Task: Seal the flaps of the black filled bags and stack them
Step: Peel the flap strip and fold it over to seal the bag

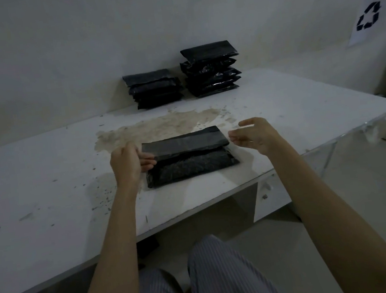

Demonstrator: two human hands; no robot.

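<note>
bag in hand: a black filled bag [189,157] lies flat on the white table [46,188] near its front edge, between the two hands, its flap [181,142] folded over the far half.
left hand: the left hand [127,163] sits at the bag's left end, fingers curled and pinching the flap's corner there.
right hand: the right hand [255,136] hovers just beside the bag's right end, fingers loosely spread, gripping nothing and not touching the bag.
done so far: two stacks stand at the back by the wall, a left stack [154,89] and a taller right stack [210,71], apart from each other; whether both hold sealed bags cannot be told.
left to do: i judge this flap is not yet pressed shut, and the bag has yet to join a stack.
writing: no brand or text readable on the bags; a paper sheet [369,17] on the right wall bears a black recycling symbol, no words.
table: a brownish stain [158,126] spreads behind the bag.
</note>
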